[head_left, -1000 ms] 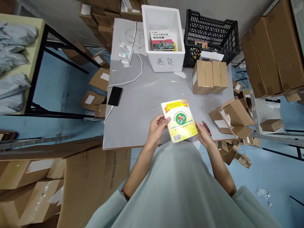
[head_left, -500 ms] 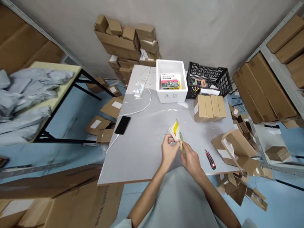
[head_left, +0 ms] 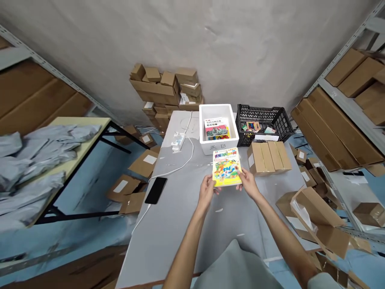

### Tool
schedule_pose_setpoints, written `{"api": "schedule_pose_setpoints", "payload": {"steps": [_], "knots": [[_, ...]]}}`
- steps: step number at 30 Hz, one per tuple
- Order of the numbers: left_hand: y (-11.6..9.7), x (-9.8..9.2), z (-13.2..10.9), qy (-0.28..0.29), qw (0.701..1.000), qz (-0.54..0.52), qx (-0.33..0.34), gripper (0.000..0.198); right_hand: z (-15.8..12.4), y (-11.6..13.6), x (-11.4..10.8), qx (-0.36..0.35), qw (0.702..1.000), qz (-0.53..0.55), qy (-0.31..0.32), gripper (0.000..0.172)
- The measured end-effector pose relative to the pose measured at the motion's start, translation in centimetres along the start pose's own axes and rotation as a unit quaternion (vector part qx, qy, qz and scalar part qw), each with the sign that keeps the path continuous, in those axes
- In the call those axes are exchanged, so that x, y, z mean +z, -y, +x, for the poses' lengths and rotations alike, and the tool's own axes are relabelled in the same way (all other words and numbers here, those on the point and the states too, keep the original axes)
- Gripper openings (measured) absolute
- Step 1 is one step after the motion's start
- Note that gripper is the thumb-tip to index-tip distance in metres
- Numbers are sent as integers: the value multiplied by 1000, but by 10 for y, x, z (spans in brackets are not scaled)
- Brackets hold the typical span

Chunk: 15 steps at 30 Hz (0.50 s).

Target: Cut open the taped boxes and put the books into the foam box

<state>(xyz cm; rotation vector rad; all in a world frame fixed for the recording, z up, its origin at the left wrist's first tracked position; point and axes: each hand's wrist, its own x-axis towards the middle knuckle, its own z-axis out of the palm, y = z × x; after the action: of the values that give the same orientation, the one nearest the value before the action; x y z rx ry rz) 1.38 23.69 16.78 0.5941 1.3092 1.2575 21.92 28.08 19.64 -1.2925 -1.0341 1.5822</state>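
Observation:
A colourful picture book (head_left: 226, 168) with a yellow lower cover faces up between my two hands, above the grey table (head_left: 177, 224). My left hand (head_left: 207, 191) grips its lower left edge, thumb on top. On the right edge, my right hand (head_left: 248, 182) is closed with the thumb over the cover. Just beyond the book stands a white foam box (head_left: 218, 146), with a red-and-white book (head_left: 216, 127) and other books lying inside it.
Right of the foam box are a black plastic crate (head_left: 249, 139) and small cartons (head_left: 268, 157). An opened carton (head_left: 319, 212) lies at the table's right edge. A phone (head_left: 156, 190), its cable and a power strip (head_left: 178, 142) lie on the left.
The book has turned from edge-on to cover-up and moved forward, towards the foam box. Both hands moved with it, now at opposite sides. The view has tilted up; the box cutter is no longer visible.

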Motion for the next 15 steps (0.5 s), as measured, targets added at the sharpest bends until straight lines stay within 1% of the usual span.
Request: {"api": "schedule_pose_setpoints", "payload": {"steps": [3, 5, 7, 8, 9, 10, 11, 12, 13, 15], "knots": [[-41, 16, 47, 0, 999, -28, 28, 56, 63, 25, 10, -23, 999, 36, 0, 80], [-71, 26, 75, -12, 997, -73, 34, 55, 97, 44, 18, -36, 996, 84, -17, 75], [-95, 33, 95, -44, 991, -121, 43, 55, 116, 57, 25, -35, 991, 125, -36, 69], [-101, 34, 100, -64, 987, -135, 54, 56, 119, 59, 27, -27, 990, 135, -40, 66], [-104, 34, 102, -81, 985, -140, 66, 54, 118, 58, 27, -18, 989, 138, -40, 63], [-102, 33, 101, -92, 984, -133, 77, 51, 113, 53, 25, -9, 990, 136, -34, 59], [-95, 31, 97, -96, 985, -119, 81, 47, 103, 45, 22, 0, 991, 131, -25, 56], [-83, 28, 90, -91, 988, -100, 79, 42, 90, 33, 17, 7, 992, 126, -13, 54], [-68, 25, 80, -81, 992, -78, 65, 38, 73, 19, 11, 13, 993, 120, -1, 53], [-30, 23, 56, -64, 997, -44, 22, 36, 31, -14, -7, 29, 994, 107, 13, 60]]}}
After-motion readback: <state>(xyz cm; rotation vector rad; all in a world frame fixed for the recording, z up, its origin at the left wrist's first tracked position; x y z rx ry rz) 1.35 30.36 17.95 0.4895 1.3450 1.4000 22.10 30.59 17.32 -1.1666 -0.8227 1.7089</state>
